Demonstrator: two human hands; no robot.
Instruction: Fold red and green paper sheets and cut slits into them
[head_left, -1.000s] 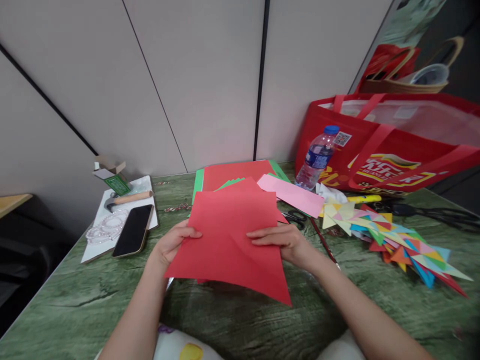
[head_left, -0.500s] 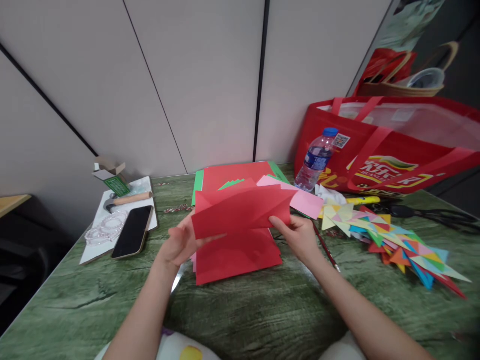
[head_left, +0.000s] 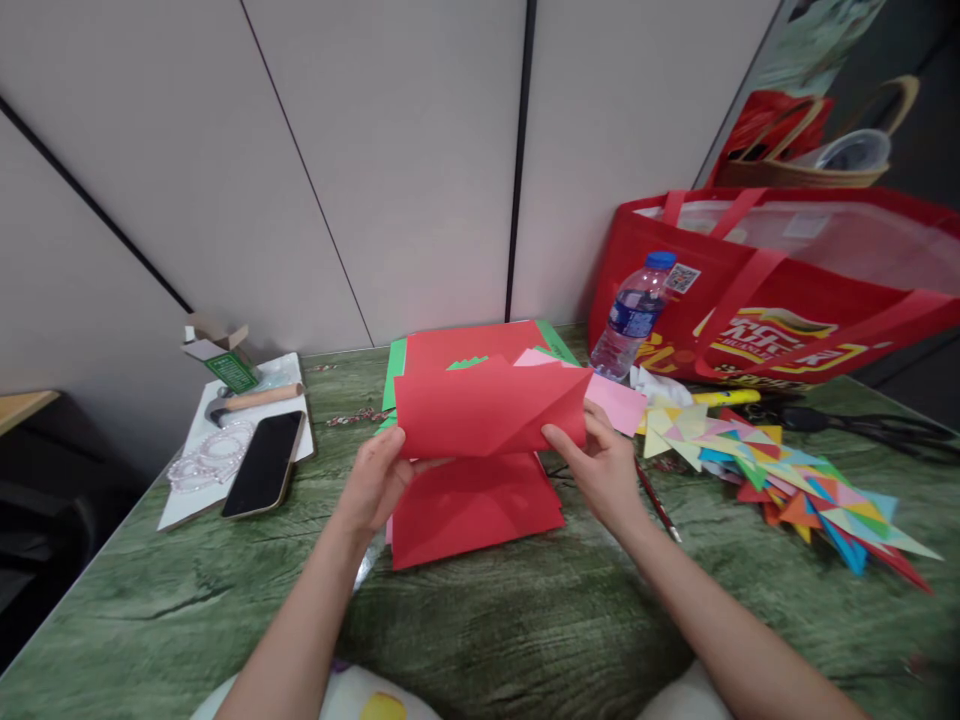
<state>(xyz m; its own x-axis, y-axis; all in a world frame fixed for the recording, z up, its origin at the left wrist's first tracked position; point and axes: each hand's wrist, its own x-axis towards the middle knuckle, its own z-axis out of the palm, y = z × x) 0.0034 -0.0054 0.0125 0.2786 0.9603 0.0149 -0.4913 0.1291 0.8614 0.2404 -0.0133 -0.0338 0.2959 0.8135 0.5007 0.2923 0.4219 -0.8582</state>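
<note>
A folded sheet of red paper [head_left: 480,410] is held up between my two hands. My left hand [head_left: 379,475] pinches its lower left corner, thumb in front and fingers behind. At the lower right, my right hand [head_left: 600,465] grips it the same way. Slanting edges show on the paper's right part. Below it lies a stack of red paper [head_left: 476,520] on the table, with a bit of pink showing at its left edge. Behind, larger red sheets [head_left: 472,343] rest on green ones, and a pink sheet [head_left: 619,402] lies to the right.
On the green table [head_left: 525,640], a phone [head_left: 264,465], a hammer [head_left: 255,402] and a small green box [head_left: 229,365] are at the left. To the right are a water bottle [head_left: 630,320], colourful folded paper pieces [head_left: 795,480], a pencil [head_left: 660,505] and a red bag [head_left: 750,290].
My left thumb has come down onto the front of the red paper, closing that hand on its corner. The front layer now looks flatter, and the paper is slightly higher at the left.
</note>
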